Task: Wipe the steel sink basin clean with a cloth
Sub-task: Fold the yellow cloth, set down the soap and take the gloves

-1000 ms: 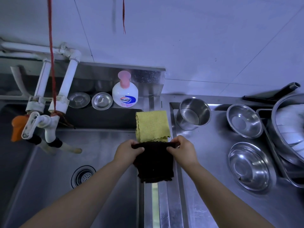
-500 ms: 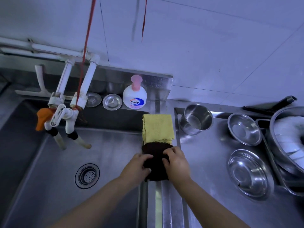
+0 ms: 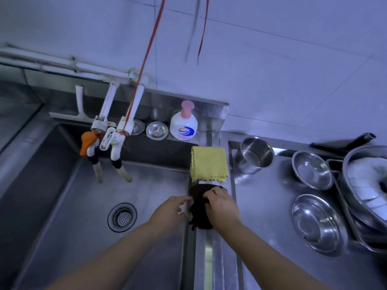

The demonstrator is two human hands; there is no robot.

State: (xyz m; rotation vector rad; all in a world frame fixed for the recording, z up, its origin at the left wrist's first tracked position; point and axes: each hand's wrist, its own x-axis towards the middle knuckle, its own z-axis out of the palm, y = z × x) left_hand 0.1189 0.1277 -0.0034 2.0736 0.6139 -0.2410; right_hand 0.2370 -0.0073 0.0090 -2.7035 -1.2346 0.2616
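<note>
A dark brown cloth lies draped over the steel divider at the sink's right rim. My right hand rests on top of it, fingers bent over the fabric. My left hand hovers just left of the cloth over the basin, blurred, fingers relaxed and holding nothing. The steel sink basin spreads to the left, with a round drain strainer in its floor. A yellow cloth lies on the same rim just beyond the dark one.
Two white taps, one with an orange handle, hang over the basin's back. A soap bottle and steel lids stand on the back ledge. Steel bowls, a steel cup and a pot sit on the right counter.
The dark cloth went from held stretched between both hands to laid over the rim. My left hand has let go and drawn left; my right hand stays on the cloth. The view shifted left.
</note>
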